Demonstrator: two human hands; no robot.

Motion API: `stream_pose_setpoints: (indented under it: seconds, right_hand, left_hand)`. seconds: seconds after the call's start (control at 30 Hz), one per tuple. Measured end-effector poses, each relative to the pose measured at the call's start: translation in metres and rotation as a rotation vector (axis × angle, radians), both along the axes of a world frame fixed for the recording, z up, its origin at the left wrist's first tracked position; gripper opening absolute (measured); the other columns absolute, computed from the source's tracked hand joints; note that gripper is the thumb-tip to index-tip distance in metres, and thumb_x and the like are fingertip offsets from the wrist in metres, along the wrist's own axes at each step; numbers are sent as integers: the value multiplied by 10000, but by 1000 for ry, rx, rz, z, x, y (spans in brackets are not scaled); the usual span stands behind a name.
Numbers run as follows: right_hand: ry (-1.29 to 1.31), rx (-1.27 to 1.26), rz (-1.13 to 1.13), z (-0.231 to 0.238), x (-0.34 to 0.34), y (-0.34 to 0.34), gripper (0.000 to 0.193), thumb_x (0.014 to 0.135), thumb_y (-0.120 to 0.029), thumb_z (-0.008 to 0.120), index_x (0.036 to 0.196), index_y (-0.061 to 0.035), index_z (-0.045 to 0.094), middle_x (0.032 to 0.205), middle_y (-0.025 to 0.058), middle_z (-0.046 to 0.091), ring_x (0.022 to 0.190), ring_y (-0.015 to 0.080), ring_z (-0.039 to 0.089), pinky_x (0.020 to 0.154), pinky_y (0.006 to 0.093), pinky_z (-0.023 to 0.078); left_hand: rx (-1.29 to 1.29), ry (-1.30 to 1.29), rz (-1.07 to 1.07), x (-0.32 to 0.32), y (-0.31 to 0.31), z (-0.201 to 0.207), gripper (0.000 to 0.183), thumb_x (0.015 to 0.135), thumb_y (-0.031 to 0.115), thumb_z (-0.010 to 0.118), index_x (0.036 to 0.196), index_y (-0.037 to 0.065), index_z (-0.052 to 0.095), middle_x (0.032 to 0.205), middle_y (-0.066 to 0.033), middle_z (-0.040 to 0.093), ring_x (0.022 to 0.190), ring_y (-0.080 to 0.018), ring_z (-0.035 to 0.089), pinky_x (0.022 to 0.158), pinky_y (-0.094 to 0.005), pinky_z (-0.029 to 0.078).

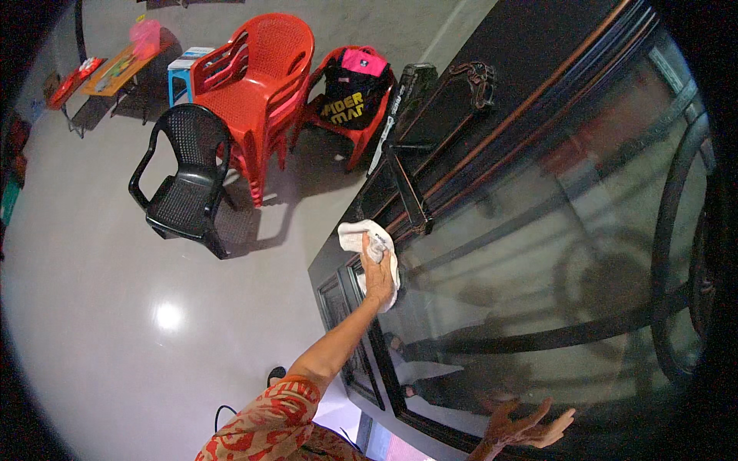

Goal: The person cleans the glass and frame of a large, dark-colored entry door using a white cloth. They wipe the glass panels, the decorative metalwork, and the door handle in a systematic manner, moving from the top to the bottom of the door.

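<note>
My left hand is closed on a crumpled white cloth and presses it to the dark wooden frame beside a large glass pane. Part of the cloth spreads out past my fingers, and some of it hangs below my wrist. My right hand holds nothing. Its fingers are spread in front of the lower part of the pane, and whether they touch the glass I cannot tell. Reflections of curved dark shapes cover much of the pane.
A black bracket-like frame juts out above my left hand. Across the pale floor are a black plastic chair, stacked red chairs, and a red chair bearing a black-and-pink bag. An orange table is at the far left.
</note>
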State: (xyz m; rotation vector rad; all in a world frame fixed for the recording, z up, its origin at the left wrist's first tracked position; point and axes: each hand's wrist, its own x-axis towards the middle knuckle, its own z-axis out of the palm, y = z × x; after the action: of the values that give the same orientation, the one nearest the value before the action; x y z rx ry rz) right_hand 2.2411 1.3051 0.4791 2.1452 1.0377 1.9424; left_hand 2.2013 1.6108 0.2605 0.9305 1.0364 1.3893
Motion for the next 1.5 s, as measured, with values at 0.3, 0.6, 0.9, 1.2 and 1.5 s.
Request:
stream_pose_setpoints:
  seconds: [0.3,0.6,0.9,1.2,1.5]
  right_hand:
    - [-10,-25,-3,-1,1,-6,373,902,-331,430,1219,-158,522,1420,196,297,1320,366,257,1028,569,170]
    - [100,-35,88,-2,-8,-6,313,881,-236,419,1162,-183,546,1397,195,337,1303,390,283,1023,596,157]
    - [147,-19,290,9,-12,-9,275,886,-355,482,1043,-166,605,1233,193,501,1159,372,439,1010,558,202]
    - [142,101,203,6,-11,-4,268,874,-422,504,951,-220,663,1173,117,558,1100,303,478,1008,489,191]
    - [71,174,163,15,-16,12,339,900,-471,456,969,-223,676,1169,103,555,1080,285,486,976,484,234]
  left_hand:
    - [432,-2,-155,7,-43,108,516,906,180,526,1357,17,337,1294,-180,376,1225,-309,355,1054,-369,248]
    - [1022,-2,2,10,-54,240,639,741,12,629,1338,57,405,1131,-190,504,1058,-360,461,918,-426,349]
    - [634,122,181,22,1,230,585,834,53,543,1381,41,334,1227,-164,460,1124,-306,429,992,-381,307]
    - [680,242,147,14,6,223,552,880,171,505,1362,-14,310,1168,-228,479,1052,-380,443,902,-446,330]
    - [1155,267,278,17,55,365,678,769,150,586,1387,80,315,1148,-242,470,1143,-432,366,973,-508,241]
